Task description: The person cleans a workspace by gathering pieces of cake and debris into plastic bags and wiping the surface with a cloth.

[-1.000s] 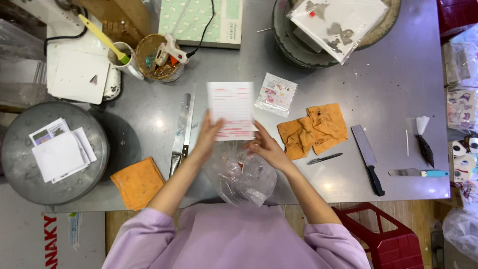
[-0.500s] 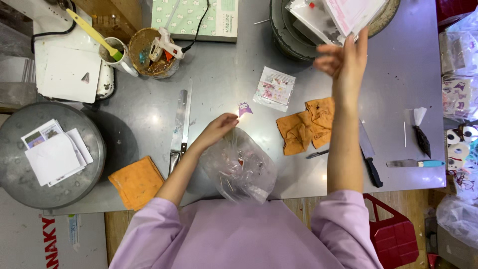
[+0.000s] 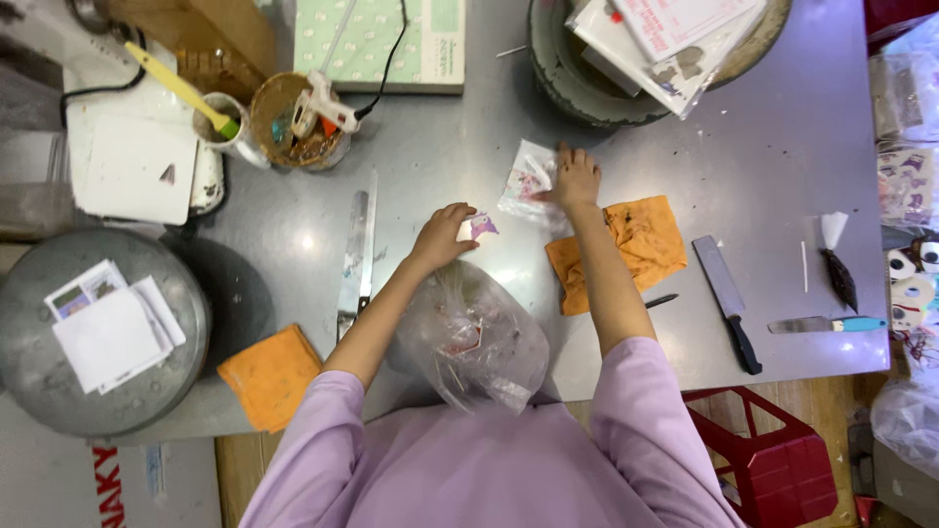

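Observation:
My left hand (image 3: 442, 235) pinches a small purple and white sticker piece (image 3: 479, 226) just above the grey table (image 3: 743, 156). My right hand (image 3: 576, 177) rests flat on a small clear packet with printed shapes inside (image 3: 528, 176), pressing its right edge against the table. A crumpled clear plastic bag (image 3: 479, 342) lies between my forearms near the table's front edge. An orange cloth (image 3: 636, 244) lies just right of my right forearm.
Long metal ruler (image 3: 358, 256), black-handled cleaver (image 3: 727, 301), blue-handled knife (image 3: 829, 324), another orange cloth (image 3: 271, 374). A round metal tray with papers (image 3: 39, 391) sits left. A bowl with a glue gun (image 3: 293, 122), a cup with a brush (image 3: 220, 122), a green box (image 3: 381, 39), a far basin of sheets (image 3: 587, 78).
My right hand came down from the far basin, where it left the white sheet, onto the small clear packet. My left hand keeps hold of the small sticker piece.

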